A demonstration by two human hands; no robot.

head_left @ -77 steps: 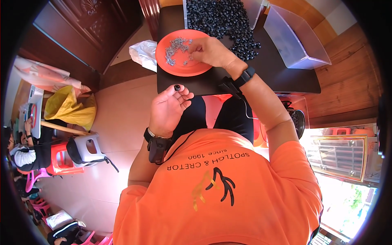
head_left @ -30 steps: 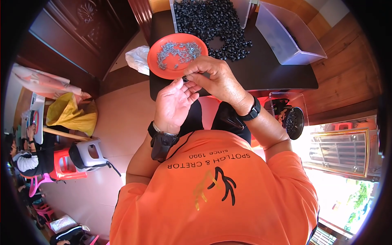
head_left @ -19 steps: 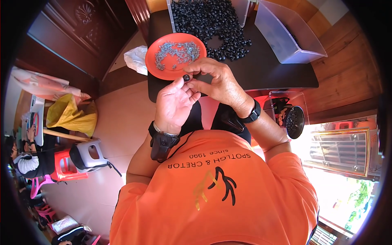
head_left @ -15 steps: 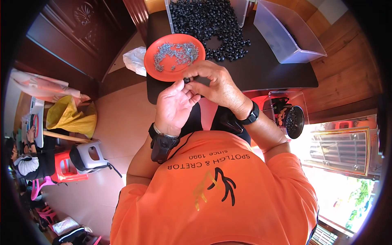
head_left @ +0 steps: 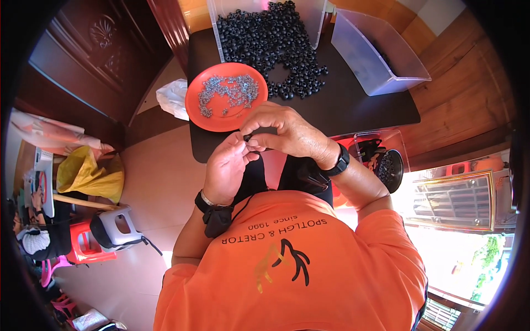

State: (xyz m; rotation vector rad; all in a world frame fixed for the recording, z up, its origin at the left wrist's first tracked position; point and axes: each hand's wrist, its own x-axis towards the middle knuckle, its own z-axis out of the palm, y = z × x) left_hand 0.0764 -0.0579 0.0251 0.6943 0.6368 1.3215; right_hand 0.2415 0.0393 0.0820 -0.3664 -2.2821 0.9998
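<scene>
A small black round part (head_left: pixel 247 138) is pinched between the fingertips of my two hands, over the table's near edge. My left hand (head_left: pixel 225 168) is turned palm up, with its thumb and fingertips at the part. From above, my right hand (head_left: pixel 284 131) grips it with thumb and forefinger. Just beyond my fingers an orange plate (head_left: pixel 192 110) holds many small silvery metal pieces (head_left: pixel 242 91). Behind it, a heap of similar black parts (head_left: pixel 268 41) spills from a clear tub (head_left: pixel 215 33) onto the dark table (head_left: pixel 353 113).
Another clear plastic tub (head_left: pixel 353 60) lies tilted at the table's right. Below the table's right side stand a clear box (head_left: pixel 406 146) and a dark round container (head_left: pixel 397 179) with small pieces. Stools, a yellow bag (head_left: pixel 91 174) and another person's hand (head_left: pixel 37 197) are at left.
The whole view has shifted, so table and plate sit lower in the picture. My hands still meet at the small black part, with the fingers slightly rearranged.
</scene>
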